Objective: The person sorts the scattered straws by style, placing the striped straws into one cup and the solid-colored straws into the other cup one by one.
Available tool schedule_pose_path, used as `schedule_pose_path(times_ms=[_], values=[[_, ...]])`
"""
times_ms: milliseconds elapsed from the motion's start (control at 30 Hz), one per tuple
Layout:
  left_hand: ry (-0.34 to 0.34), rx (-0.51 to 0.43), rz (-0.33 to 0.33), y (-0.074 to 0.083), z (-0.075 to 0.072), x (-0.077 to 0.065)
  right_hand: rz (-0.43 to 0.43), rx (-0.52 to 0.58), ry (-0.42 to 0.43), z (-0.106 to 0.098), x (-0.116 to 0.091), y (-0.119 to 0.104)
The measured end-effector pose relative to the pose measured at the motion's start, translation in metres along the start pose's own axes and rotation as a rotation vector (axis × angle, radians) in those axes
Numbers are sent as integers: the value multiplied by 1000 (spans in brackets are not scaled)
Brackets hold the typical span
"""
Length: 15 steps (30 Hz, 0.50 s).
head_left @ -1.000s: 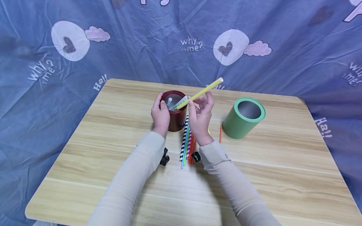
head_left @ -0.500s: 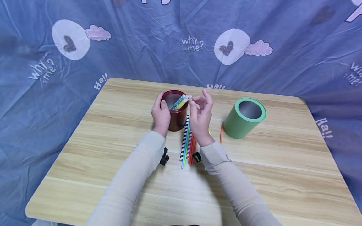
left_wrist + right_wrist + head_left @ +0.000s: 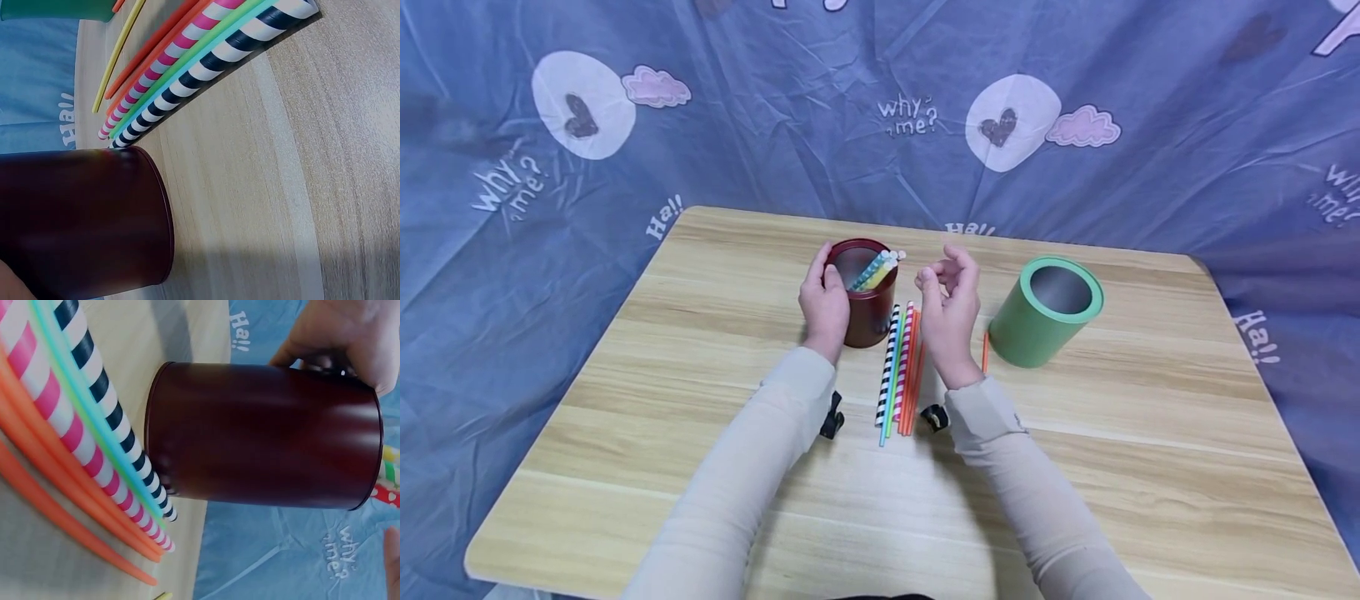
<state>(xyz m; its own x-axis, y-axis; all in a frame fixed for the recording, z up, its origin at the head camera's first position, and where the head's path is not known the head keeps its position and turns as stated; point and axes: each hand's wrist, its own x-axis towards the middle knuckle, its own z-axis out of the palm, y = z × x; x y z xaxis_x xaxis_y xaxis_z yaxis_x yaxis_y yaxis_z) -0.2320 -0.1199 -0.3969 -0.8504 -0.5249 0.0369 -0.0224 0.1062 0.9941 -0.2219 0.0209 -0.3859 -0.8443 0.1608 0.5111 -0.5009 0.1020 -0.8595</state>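
Head view: left hand (image 3: 826,310) grips dark red can (image 3: 871,317), straws (image 3: 871,271) inside; right hand (image 3: 951,312) released, loosely bent, right of can.

We'd call the dark red canister (image 3: 869,321) on the left smooth and glossy, painted metal or plastic, can't tell which; soft highlights run along its wall. The green canister (image 3: 1033,329) on the right looks more matt to us. The black-and-white striped straw (image 3: 203,72) and pink-and-white striped straw (image 3: 72,432) seem like smooth paper with a slight sheen, while the orange straws (image 3: 907,392) pass for smooth plastic. Tabletop (image 3: 625,433) is wood-grain, finely textured, a bit satiny. Far backdrop (image 3: 820,108) is creased cloth, and the near sleeves (image 3: 722,483) are matt fabric.
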Motion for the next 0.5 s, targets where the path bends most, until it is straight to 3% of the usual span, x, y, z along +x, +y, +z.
schedule_pose_path(times_ms=[200,500], values=[[-2,-11,-1,-1,0,1,156,-115,-37,-5,-2,5],[11,-13,6,-2,1,2,234,-211,-71,-11,-10,15]])
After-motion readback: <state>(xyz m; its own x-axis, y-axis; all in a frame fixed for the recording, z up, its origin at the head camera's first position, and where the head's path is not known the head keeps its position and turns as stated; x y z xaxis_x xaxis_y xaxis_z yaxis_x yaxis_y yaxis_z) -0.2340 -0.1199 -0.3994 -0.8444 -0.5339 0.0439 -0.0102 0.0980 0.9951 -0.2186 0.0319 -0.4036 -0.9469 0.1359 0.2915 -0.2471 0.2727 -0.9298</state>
